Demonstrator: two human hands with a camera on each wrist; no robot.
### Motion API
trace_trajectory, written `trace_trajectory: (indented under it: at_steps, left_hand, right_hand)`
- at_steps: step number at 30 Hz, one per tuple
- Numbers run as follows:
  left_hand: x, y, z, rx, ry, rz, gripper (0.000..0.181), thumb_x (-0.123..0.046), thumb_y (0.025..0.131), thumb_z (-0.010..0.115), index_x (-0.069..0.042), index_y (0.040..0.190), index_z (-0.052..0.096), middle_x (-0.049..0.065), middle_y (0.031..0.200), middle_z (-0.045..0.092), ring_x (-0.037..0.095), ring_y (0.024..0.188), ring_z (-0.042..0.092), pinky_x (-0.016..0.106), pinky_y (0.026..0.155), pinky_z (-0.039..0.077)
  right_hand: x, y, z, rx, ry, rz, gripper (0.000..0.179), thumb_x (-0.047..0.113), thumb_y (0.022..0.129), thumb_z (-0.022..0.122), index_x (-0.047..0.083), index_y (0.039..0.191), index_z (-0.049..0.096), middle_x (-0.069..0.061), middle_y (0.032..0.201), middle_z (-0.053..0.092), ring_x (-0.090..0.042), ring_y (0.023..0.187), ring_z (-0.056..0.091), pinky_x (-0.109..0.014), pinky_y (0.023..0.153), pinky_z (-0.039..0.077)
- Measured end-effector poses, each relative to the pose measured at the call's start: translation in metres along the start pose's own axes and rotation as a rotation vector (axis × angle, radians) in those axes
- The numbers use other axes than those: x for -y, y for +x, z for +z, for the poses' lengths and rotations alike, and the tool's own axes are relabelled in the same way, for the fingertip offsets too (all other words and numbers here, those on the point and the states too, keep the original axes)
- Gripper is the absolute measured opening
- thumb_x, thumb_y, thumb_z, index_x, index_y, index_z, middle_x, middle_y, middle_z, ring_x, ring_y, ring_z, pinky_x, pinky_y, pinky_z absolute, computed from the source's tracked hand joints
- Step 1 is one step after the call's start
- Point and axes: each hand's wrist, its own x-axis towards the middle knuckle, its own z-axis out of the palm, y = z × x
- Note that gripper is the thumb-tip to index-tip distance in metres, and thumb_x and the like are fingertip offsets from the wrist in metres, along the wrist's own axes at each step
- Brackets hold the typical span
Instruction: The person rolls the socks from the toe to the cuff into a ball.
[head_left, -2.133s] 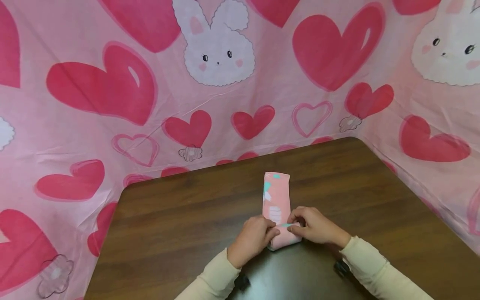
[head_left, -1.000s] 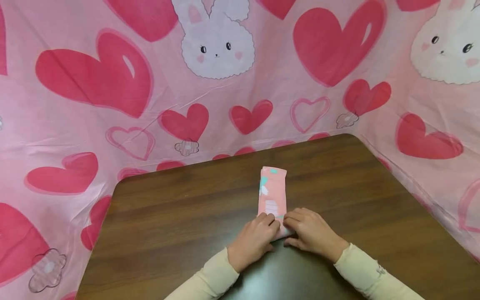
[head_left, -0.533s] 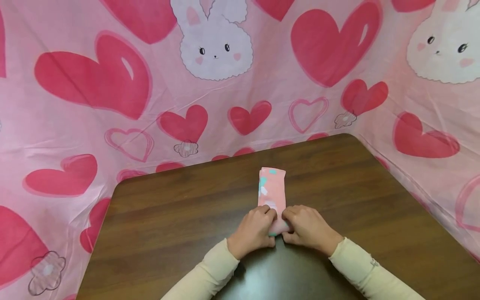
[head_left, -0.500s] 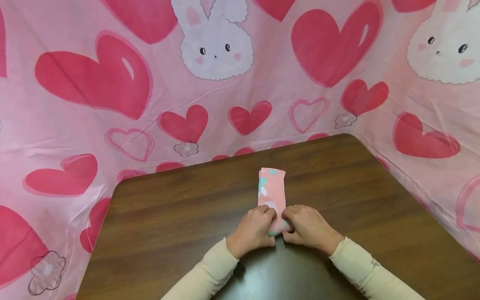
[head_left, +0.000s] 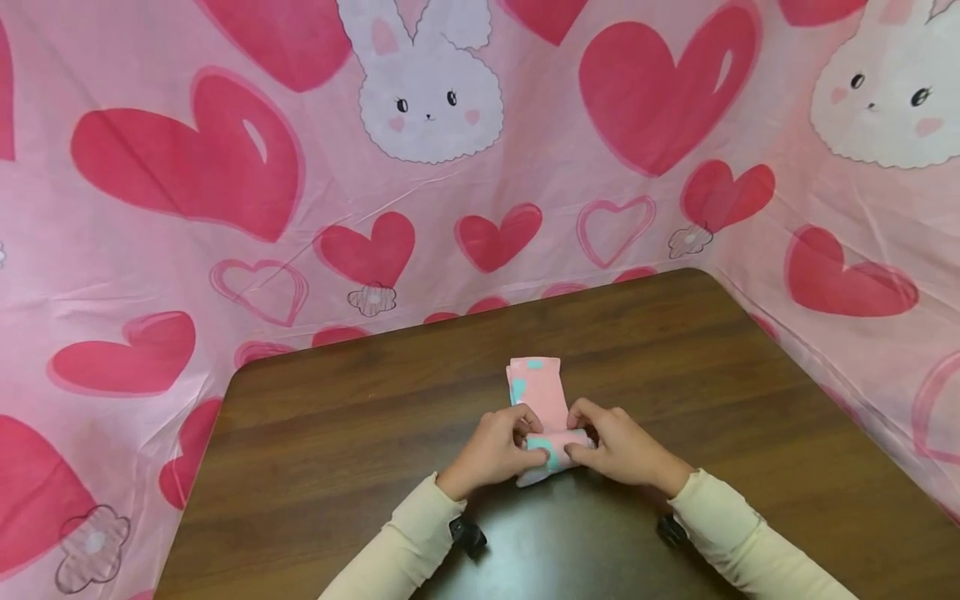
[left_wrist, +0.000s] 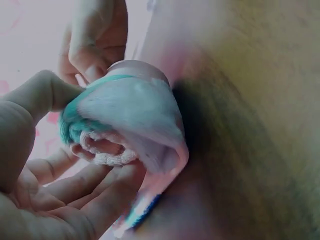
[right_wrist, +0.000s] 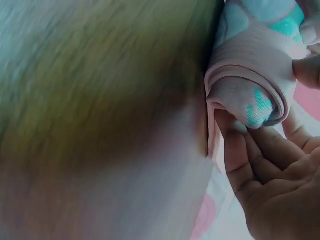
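Pink socks (head_left: 545,398) with green and white patches lie on the table, their near end wound into a roll and the far part flat. My left hand (head_left: 497,448) pinches the roll's left end, thumb on the near side and fingers curled behind it. The right hand (head_left: 626,446) grips the right end in the same way. In the left wrist view, the sock roll (left_wrist: 137,110) shows a ribbed edge inside its coil, with the left fingers beneath it. Several wound layers show in the right wrist view at the roll's end (right_wrist: 247,95), next to the right fingers (right_wrist: 265,160).
The brown wooden table (head_left: 337,467) has rounded far corners. A pink cloth (head_left: 420,187) printed with hearts and bunnies hangs behind it and along the sides. Small black devices, one of them a wrist camera (head_left: 468,536), sit at the cream sleeves (head_left: 405,533).
Both hands have gone from covering the roll to pinching its ends, thumbs now on top. The flat part of the socks is shorter, and its far end has shifted towards me.
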Motion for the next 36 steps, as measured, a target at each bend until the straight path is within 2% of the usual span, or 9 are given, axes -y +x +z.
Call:
trace_trajectory:
  at_steps: [5, 9, 13, 17, 21, 25, 27, 31, 36]
  left_hand:
    - [0.005, -0.001, -0.002, 0.017, -0.135, -0.118, 0.01, -0.012, 0.082, 0.08, -0.012, 0.088, 0.072, -0.008, 0.078, 0.063, 0.007, 0.069, 0.058, 0.024, 0.064, 0.05]
    - [0.006, 0.001, -0.006, 0.016, -0.037, -0.084, 0.01, -0.016, 0.082, 0.084, -0.011, 0.088, 0.077, -0.004, 0.075, 0.061, 0.011, 0.071, 0.055, 0.024, 0.065, 0.046]
    - [0.002, 0.001, -0.007, -0.043, 0.156, 0.074, 0.017, -0.016, 0.078, 0.087, -0.013, 0.093, 0.078, -0.002, 0.089, 0.058, 0.015, 0.08, 0.051, 0.024, 0.072, 0.041]
    - [-0.007, -0.001, -0.001, -0.075, 0.371, 0.334, 0.019, -0.005, 0.078, 0.085, -0.015, 0.094, 0.079, -0.003, 0.099, 0.059, 0.016, 0.089, 0.052, 0.023, 0.081, 0.044]
    - [-0.012, -0.005, 0.003, -0.041, 0.549, 0.513, 0.021, 0.004, 0.078, 0.076, -0.014, 0.088, 0.081, -0.005, 0.091, 0.064, 0.013, 0.085, 0.054, 0.019, 0.08, 0.045]
    - [-0.012, -0.01, 0.001, -0.013, 0.667, 0.57, 0.019, 0.0, 0.083, 0.072, -0.015, 0.09, 0.081, -0.006, 0.093, 0.065, 0.012, 0.084, 0.053, 0.017, 0.078, 0.045]
    - [-0.01, -0.011, -0.001, -0.001, 0.704, 0.59, 0.015, -0.004, 0.085, 0.072, -0.015, 0.092, 0.08, -0.006, 0.094, 0.065, 0.012, 0.085, 0.053, 0.017, 0.078, 0.045]
    - [-0.008, -0.014, -0.004, 0.027, 0.74, 0.605, 0.011, -0.016, 0.083, 0.078, -0.015, 0.093, 0.078, -0.006, 0.095, 0.065, 0.011, 0.087, 0.054, 0.018, 0.078, 0.046]
    - [-0.004, -0.02, -0.005, 0.06, 0.743, 0.588, 0.032, -0.034, 0.077, 0.088, -0.015, 0.101, 0.077, -0.005, 0.103, 0.065, 0.011, 0.09, 0.054, 0.018, 0.077, 0.047]
  right_hand:
    - [-0.001, 0.002, 0.0, 0.026, 0.065, 0.039, 0.017, 0.014, 0.09, 0.074, 0.015, 0.095, 0.058, 0.009, 0.071, 0.051, -0.006, 0.06, 0.048, -0.023, 0.052, 0.044]
    - [0.0, 0.008, -0.001, 0.033, 0.047, 0.072, 0.015, 0.015, 0.088, 0.077, 0.015, 0.09, 0.062, 0.009, 0.076, 0.055, -0.007, 0.067, 0.051, -0.026, 0.058, 0.047]
    - [0.003, 0.013, -0.004, 0.049, 0.018, 0.126, 0.016, 0.015, 0.085, 0.08, 0.016, 0.086, 0.064, 0.009, 0.078, 0.057, -0.008, 0.068, 0.053, -0.027, 0.06, 0.047]
    - [0.008, 0.012, -0.005, 0.022, -0.035, 0.156, 0.016, 0.016, 0.083, 0.082, 0.017, 0.085, 0.066, 0.011, 0.078, 0.059, -0.008, 0.067, 0.053, -0.027, 0.058, 0.046]
    - [0.014, 0.007, -0.002, -0.063, -0.234, -0.021, 0.016, 0.018, 0.08, 0.085, 0.018, 0.084, 0.069, 0.011, 0.083, 0.06, -0.008, 0.072, 0.053, -0.027, 0.061, 0.046]
    - [0.018, 0.0, -0.002, -0.123, -0.427, -0.312, 0.018, 0.019, 0.075, 0.088, 0.017, 0.086, 0.073, 0.009, 0.093, 0.063, -0.011, 0.083, 0.057, -0.033, 0.069, 0.049]
    - [0.018, -0.003, -0.001, -0.117, -0.449, -0.383, 0.02, 0.019, 0.073, 0.089, 0.015, 0.087, 0.074, 0.006, 0.096, 0.064, -0.013, 0.087, 0.059, -0.036, 0.072, 0.05]
    - [0.016, -0.007, 0.001, -0.088, -0.465, -0.385, 0.025, 0.018, 0.07, 0.09, 0.012, 0.087, 0.074, 0.005, 0.098, 0.065, -0.014, 0.086, 0.061, -0.036, 0.075, 0.052]
    - [0.012, -0.009, 0.007, -0.053, -0.489, -0.369, 0.026, 0.019, 0.068, 0.091, 0.014, 0.086, 0.073, 0.005, 0.096, 0.064, -0.014, 0.085, 0.061, -0.036, 0.076, 0.053]
